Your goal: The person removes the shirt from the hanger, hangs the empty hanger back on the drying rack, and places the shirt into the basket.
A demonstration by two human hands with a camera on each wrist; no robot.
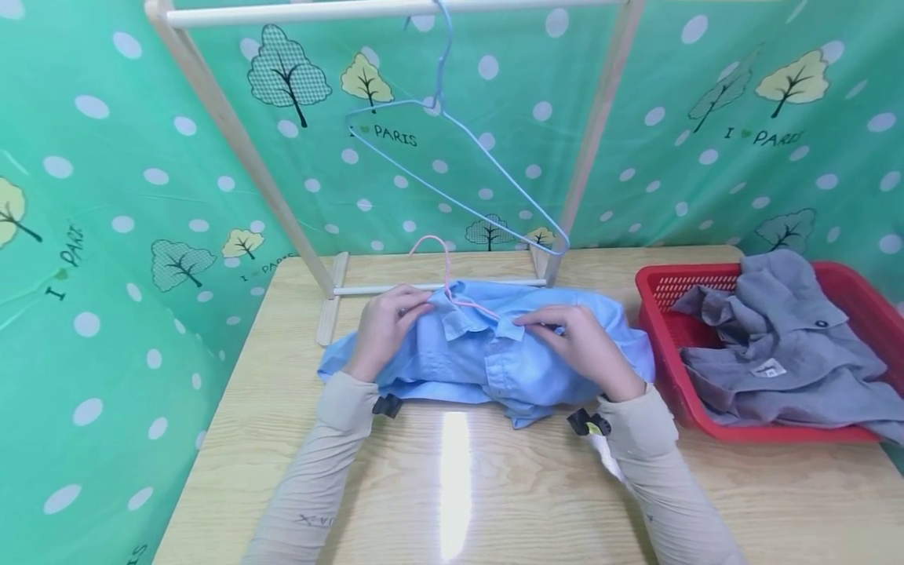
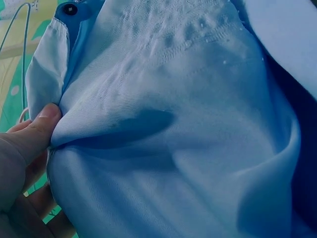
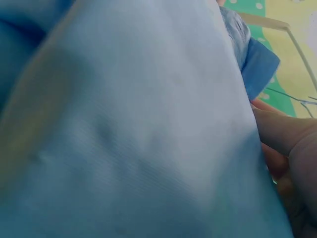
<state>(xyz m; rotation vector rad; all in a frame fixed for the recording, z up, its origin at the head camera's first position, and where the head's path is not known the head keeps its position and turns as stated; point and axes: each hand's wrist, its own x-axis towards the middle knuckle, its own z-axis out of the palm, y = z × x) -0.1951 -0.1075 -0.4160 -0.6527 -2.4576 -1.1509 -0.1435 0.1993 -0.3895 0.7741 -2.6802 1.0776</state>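
Observation:
A light blue collared shirt [image 1: 452, 361] lies bunched across the table, its collar raised between both hands. From the neck opening rises the hook of a pink hanger [image 1: 446, 263], and part of its arm shows inside the collar. My left hand [image 1: 384, 326] pinches the shirt near the left side of the collar; in the left wrist view the thumb presses a fold of cloth [image 2: 74, 129] below a dark button [image 2: 69, 9]. On the other side, my right hand [image 1: 582, 345] pinches the cloth by the right collar point. The hanger's lower part is hidden by the shirt.
A blue hanger [image 1: 504, 173] hangs from the white rail [image 1: 318, 12] of a wooden rack above the shirt. At the right, a red basket [image 1: 664, 377] holds a grey garment [image 1: 784, 361]. Green patterned cloth [image 1: 92, 314] encloses the wooden table [image 1: 395, 486] at the back and left.

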